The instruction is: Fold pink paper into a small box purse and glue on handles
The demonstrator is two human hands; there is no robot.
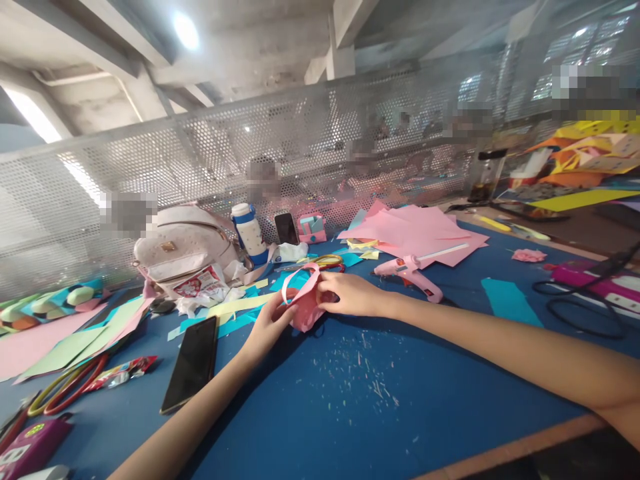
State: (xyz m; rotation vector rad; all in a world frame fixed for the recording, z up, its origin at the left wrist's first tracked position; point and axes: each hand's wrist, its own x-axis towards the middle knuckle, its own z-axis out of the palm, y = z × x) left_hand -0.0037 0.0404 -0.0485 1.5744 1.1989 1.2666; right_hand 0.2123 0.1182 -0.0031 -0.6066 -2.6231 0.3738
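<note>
A small pink paper basket (306,312) with a looped strip handle is held between both hands above the blue table (360,400). My left hand (270,325) has its fingers closed on the basket's left side. On the right side, my right hand (345,293) pinches the rim near the handle's end; some of its fingertips are hidden behind the paper. A pink glue gun (411,275) lies to the right of my right hand. Yellow-handled scissors (327,261) and blue paper scraps (290,281) lie just behind the basket.
A black phone (191,363) lies left of my left hand. Behind stand a light backpack (187,243), a white-and-blue bottle (249,233) and a perforated metal screen (200,173). Pink sheets (415,230) are stacked behind the glue gun. A cable (575,313) lies at right.
</note>
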